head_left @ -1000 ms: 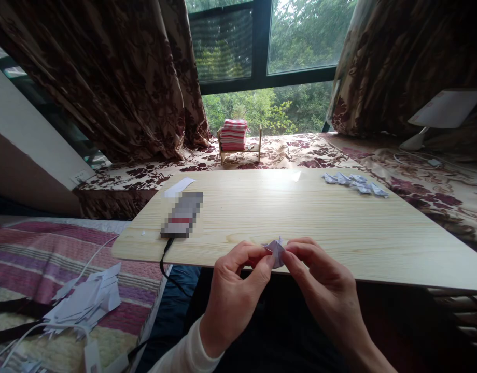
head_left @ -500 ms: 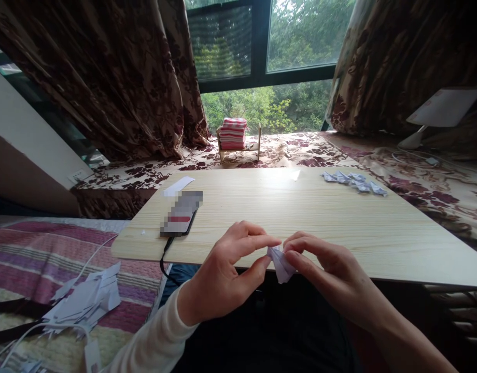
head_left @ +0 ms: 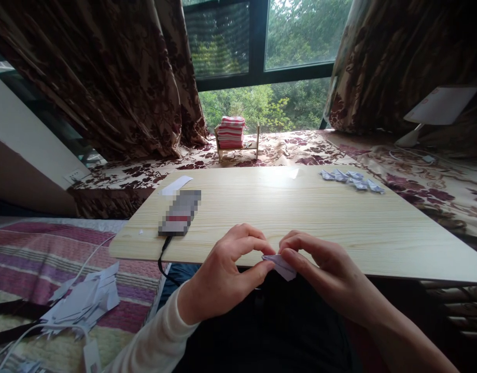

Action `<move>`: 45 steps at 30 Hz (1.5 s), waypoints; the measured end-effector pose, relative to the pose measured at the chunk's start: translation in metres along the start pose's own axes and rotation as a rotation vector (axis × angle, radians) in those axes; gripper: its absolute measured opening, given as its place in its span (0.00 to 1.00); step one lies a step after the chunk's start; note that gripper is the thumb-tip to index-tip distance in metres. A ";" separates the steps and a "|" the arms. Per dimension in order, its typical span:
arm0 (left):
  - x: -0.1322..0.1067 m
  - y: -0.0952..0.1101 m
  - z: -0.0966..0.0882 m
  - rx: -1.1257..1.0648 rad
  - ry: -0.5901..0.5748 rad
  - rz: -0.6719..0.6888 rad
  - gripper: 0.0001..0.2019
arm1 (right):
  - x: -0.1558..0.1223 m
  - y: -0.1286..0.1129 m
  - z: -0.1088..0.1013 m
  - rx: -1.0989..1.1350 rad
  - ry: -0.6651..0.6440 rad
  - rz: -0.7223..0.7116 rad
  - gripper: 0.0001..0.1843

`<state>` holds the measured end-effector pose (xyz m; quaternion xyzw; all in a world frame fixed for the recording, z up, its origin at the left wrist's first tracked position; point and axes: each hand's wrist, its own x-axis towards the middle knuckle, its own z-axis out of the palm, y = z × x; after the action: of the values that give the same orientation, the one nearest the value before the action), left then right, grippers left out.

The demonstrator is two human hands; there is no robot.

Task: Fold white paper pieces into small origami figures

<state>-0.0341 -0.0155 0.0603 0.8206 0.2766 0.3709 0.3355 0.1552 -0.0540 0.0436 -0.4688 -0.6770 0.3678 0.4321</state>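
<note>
A small piece of folded white paper [head_left: 285, 268] is held between my hands, just over the near edge of the wooden table [head_left: 238, 207]. My left hand [head_left: 230, 267] pinches its left corner between thumb and fingers. On the other side, the thumb and curled fingers of my right hand [head_left: 324, 267] grip its right part, hiding some of it. Several folded paper pieces [head_left: 353, 180] lie in a cluster at the table's far right. A flat paper strip [head_left: 177, 185] rests at the far left of the tabletop.
A phone [head_left: 180, 213] with a black cable [head_left: 163, 256] lies on the table's left. Loose paper strips [head_left: 85, 298] and a white power strip [head_left: 91, 355] are on the striped bedding. Beyond stand a small rack with red-striped cloths [head_left: 231, 132] and a lamp [head_left: 440, 106].
The folded paper has turned in my hands and now looks flatter, its left end a narrow point. My left fingers have shifted along its edge. The view has moved slightly.
</note>
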 end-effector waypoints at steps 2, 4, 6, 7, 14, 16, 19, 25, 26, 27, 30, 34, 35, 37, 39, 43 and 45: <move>-0.001 0.000 0.000 0.010 -0.020 0.014 0.09 | 0.001 0.000 0.000 0.006 -0.012 0.025 0.14; -0.001 0.000 0.000 0.022 -0.030 0.021 0.11 | 0.002 0.000 0.000 0.021 -0.024 0.054 0.15; -0.002 0.000 0.001 0.025 -0.008 0.016 0.10 | 0.003 0.000 0.001 0.035 -0.030 0.079 0.16; -0.002 0.000 0.002 0.024 0.006 0.010 0.09 | 0.003 0.000 0.001 0.042 -0.030 0.090 0.17; -0.003 -0.001 0.005 0.029 0.018 -0.020 0.07 | 0.003 0.000 0.003 0.067 -0.001 0.134 0.17; -0.003 -0.002 0.005 0.027 0.024 -0.015 0.06 | 0.003 -0.001 0.003 0.073 0.005 0.137 0.17; -0.003 -0.004 0.005 0.027 0.036 -0.007 0.06 | 0.003 -0.001 0.003 0.077 -0.001 0.141 0.16; -0.003 -0.005 0.005 0.047 0.049 0.001 0.05 | 0.005 0.001 0.003 0.091 -0.020 0.164 0.17; -0.003 -0.005 0.005 0.045 0.053 -0.004 0.05 | 0.005 0.001 0.003 0.088 -0.016 0.171 0.18; -0.003 -0.005 0.005 0.038 0.058 -0.011 0.05 | 0.005 0.001 0.002 0.086 -0.008 0.179 0.19; -0.002 -0.006 0.005 0.007 0.075 -0.035 0.05 | 0.004 0.000 0.000 0.086 0.035 0.177 0.20; -0.001 -0.005 0.005 -0.026 0.094 -0.060 0.03 | -0.002 0.000 -0.004 0.032 0.065 0.087 0.17; -0.001 -0.005 0.005 -0.031 0.102 -0.065 0.02 | -0.003 0.000 -0.004 0.004 0.063 0.061 0.15; 0.000 -0.005 0.005 -0.036 0.119 -0.075 0.02 | -0.006 0.003 -0.003 -0.050 0.062 0.000 0.16; 0.000 -0.005 0.005 -0.038 0.131 -0.074 0.03 | -0.006 0.005 0.000 -0.082 0.071 -0.066 0.18; -0.001 -0.006 0.006 -0.035 0.140 -0.059 0.03 | -0.002 0.006 0.003 -0.094 0.105 -0.148 0.11; -0.001 -0.005 0.007 -0.026 0.142 -0.058 0.03 | 0.000 0.005 0.003 -0.098 0.109 -0.165 0.08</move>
<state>-0.0299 -0.0151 0.0525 0.7795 0.3185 0.4218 0.3362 0.1536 -0.0531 0.0382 -0.4513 -0.7059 0.2714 0.4737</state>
